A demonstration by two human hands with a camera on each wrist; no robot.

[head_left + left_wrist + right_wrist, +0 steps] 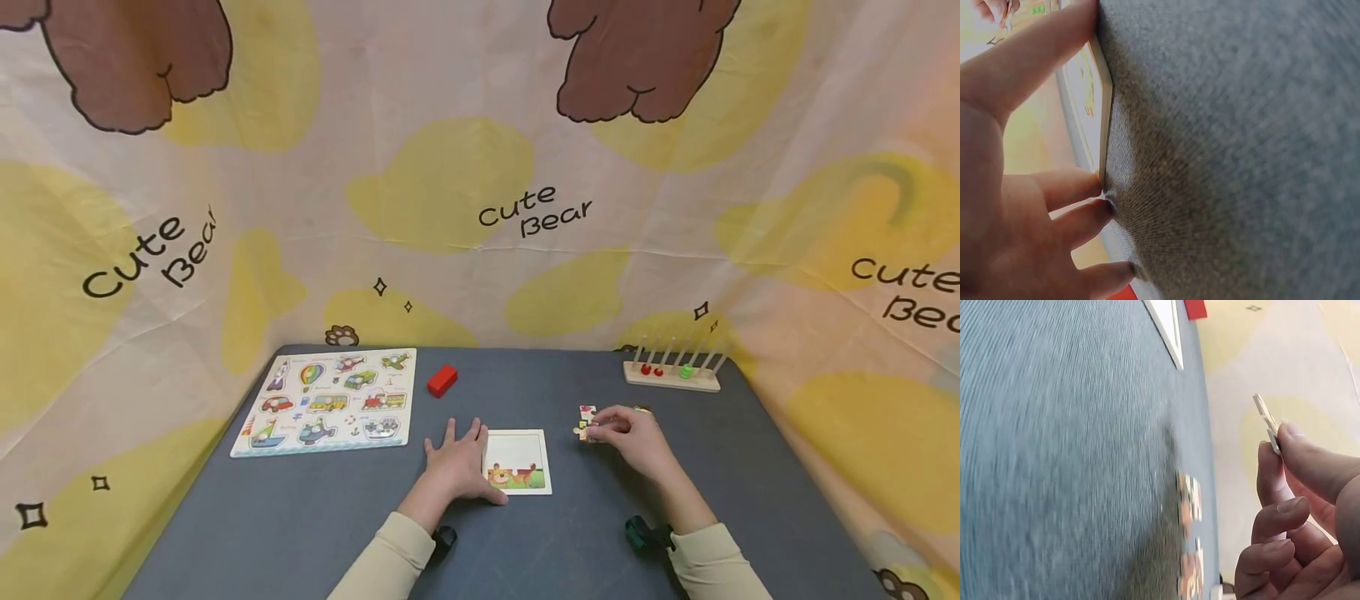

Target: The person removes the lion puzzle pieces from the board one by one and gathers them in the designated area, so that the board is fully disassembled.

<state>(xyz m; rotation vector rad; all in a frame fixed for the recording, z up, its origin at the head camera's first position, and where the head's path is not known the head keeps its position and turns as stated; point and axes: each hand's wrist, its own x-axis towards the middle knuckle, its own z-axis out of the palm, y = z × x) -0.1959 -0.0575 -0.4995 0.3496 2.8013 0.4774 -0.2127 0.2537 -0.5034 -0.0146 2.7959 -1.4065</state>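
Note:
A white square puzzle tray [516, 435] lies in front of me, with a strip of picture pieces [517, 477] showing an animal on green along its lower part. My left hand [456, 468] is spread at the tray's left side, fingertips at its edge and thumb at the near-left corner. To the right of the tray, my right hand [636, 437] pinches a jigsaw piece [1265, 419] between thumb and forefinger, seen edge-on in the right wrist view. Other jigsaw pieces [1189, 497] lie on the table below that hand, mostly hidden by it in the head view.
A vehicle picture board [300, 446] lies at the back left, near a red block [442, 380]. At the back right stands a wooden peg rack [667, 381] with red and green beads. A printed cloth [450, 275] hangs behind the dark table [570, 542].

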